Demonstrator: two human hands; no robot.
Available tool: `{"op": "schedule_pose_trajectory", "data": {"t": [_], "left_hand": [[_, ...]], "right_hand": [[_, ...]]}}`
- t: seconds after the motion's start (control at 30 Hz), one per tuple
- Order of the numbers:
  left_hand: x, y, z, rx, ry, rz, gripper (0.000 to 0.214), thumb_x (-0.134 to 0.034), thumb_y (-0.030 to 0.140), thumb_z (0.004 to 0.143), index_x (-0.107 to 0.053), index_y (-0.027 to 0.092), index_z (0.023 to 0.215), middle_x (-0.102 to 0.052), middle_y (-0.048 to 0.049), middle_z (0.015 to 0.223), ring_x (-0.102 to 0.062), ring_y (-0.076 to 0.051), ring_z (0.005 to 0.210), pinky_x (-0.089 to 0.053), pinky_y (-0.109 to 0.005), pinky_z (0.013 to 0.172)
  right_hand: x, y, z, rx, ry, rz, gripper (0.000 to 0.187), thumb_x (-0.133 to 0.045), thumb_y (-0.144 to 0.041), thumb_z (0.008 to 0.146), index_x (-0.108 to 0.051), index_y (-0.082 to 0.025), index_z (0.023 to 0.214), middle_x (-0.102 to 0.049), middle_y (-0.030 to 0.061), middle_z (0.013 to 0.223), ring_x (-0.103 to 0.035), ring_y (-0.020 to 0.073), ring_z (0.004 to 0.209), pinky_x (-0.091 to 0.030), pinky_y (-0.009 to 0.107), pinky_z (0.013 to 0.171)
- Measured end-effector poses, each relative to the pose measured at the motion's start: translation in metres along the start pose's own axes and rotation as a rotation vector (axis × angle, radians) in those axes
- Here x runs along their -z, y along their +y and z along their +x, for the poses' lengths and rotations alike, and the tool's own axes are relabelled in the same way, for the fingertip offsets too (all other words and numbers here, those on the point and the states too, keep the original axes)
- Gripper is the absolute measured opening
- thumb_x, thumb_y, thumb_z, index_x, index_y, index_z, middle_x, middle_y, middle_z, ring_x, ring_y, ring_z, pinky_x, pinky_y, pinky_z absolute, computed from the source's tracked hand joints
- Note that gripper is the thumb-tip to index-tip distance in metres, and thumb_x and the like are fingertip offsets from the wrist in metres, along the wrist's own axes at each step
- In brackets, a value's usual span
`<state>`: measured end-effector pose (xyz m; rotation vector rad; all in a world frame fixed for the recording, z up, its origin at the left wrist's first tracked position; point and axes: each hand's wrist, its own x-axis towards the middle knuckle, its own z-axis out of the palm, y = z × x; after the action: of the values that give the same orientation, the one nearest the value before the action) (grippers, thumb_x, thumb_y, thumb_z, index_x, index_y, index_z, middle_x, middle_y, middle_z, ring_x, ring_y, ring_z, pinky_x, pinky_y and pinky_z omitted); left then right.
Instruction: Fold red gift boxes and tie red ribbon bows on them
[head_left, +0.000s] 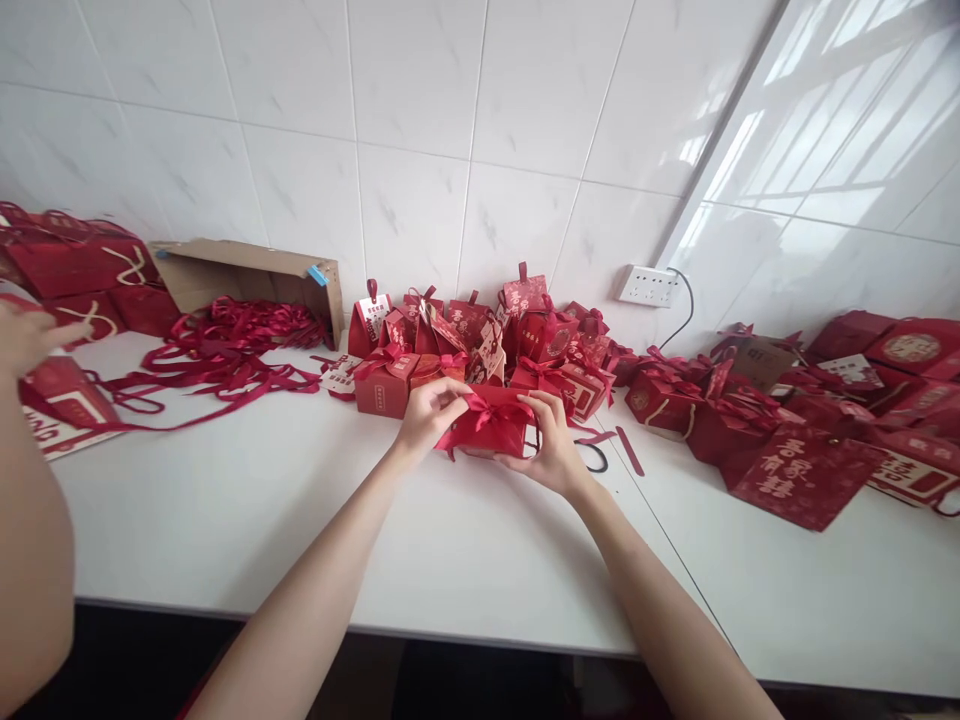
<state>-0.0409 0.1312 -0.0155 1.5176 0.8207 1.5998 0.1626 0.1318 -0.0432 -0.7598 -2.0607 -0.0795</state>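
A small red gift box (489, 430) with a red ribbon bow (487, 406) on top rests on the white table (300, 520) in front of me. My left hand (429, 414) pinches the ribbon at the box's left top corner. My right hand (551, 440) grips the box's right side, fingers curled on the ribbon. Just behind stands a crowd of finished red boxes (480, 340) with bows and tags.
A pile of loose red ribbons (232, 345) lies left, beside an open cardboard box (247, 275). Red paper bags (810, 475) fill the right side. Another person's arm and hand (30, 340) reach in at far left. A wall socket (649, 285) sits behind.
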Motion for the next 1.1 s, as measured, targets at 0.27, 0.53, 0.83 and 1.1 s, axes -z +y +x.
{"op": "schedule_pose_trajectory", "data": {"t": [0.27,0.53,0.83,1.1], "left_hand": [[-0.002,0.009,-0.002,0.265,-0.186,-0.159,0.023,-0.065,0.032,0.062,-0.059,0.014,0.076,-0.052,0.0054,0.040,-0.033,-0.004,0.023,-0.015,-0.016,0.027],[0.006,0.007,-0.005,0.303,-0.215,-0.312,0.022,-0.066,0.031,0.064,-0.055,0.015,0.073,-0.056,0.0050,0.050,-0.029,-0.001,0.023,-0.014,-0.015,0.025],[0.013,0.009,-0.002,0.368,-0.285,-0.311,0.020,-0.067,0.027,0.061,-0.057,0.015,0.074,-0.043,0.0091,0.041,-0.024,0.000,0.025,-0.012,-0.014,0.027],[0.013,0.011,-0.001,0.415,-0.323,-0.387,0.019,-0.064,0.025,0.056,-0.050,0.016,0.065,-0.047,0.0066,0.051,-0.027,0.000,0.025,-0.012,-0.015,0.026]], "right_hand": [[0.006,0.003,0.001,-0.060,-0.032,0.022,0.079,-0.071,-0.057,0.064,-0.036,-0.025,0.127,-0.038,0.0126,0.119,-0.042,0.0315,0.116,-0.043,0.052,0.094],[0.000,-0.005,-0.001,-0.011,-0.051,0.121,0.073,-0.071,-0.048,0.068,-0.035,-0.024,0.127,-0.041,0.0132,0.119,-0.044,0.0302,0.114,-0.048,0.050,0.089],[0.002,-0.007,-0.002,-0.058,-0.116,0.199,0.072,-0.072,-0.045,0.066,-0.038,-0.024,0.125,-0.041,0.0133,0.119,-0.044,0.0309,0.114,-0.050,0.051,0.086],[0.001,-0.006,-0.002,-0.130,-0.185,0.305,0.069,-0.069,-0.044,0.068,-0.036,-0.024,0.126,-0.039,0.0129,0.121,-0.045,0.0281,0.114,-0.056,0.044,0.077]]}}
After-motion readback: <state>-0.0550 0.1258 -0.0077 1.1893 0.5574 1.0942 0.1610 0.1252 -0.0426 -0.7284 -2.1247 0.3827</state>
